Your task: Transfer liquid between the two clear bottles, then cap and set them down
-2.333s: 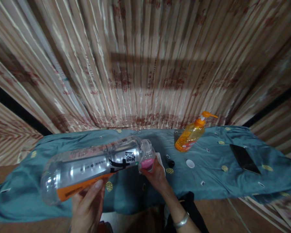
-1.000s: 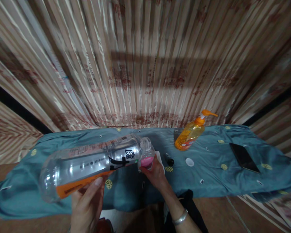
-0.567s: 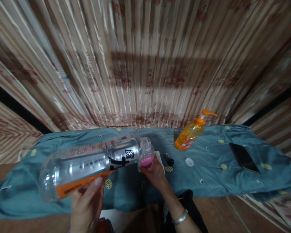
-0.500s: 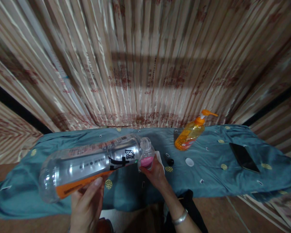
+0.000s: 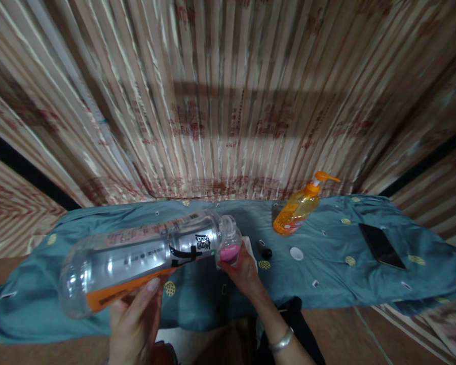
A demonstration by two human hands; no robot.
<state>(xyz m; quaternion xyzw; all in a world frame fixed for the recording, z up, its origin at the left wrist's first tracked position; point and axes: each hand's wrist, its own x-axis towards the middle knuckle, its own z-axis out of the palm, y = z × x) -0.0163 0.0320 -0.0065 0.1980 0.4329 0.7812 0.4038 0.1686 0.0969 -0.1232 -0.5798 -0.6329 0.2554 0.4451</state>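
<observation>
— Doing what with the left hand (image 5: pixel 137 312)?
— Curling half-open around the big clear bottle (image 5: pixel 140 261), holding it nearly level at left, above the blue cloth (image 5: pixel 197 309).
— And with the right hand (image 5: pixel 245 274)?
— Pinching, nearly closed, on what seems a small pink-and-clear bottle (image 5: pixel 230 252) near the middle; not showing clearly how the necks meet.
— Seeing more?
— Seeing an orange pump bottle (image 5: pixel 296 210) standing far right, a dark phone (image 5: pixel 381 246) lying right.

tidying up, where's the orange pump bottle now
In the head view, the pump bottle stands right of centre on the teal cloth, behind the white disc, near the curtain.
</observation>
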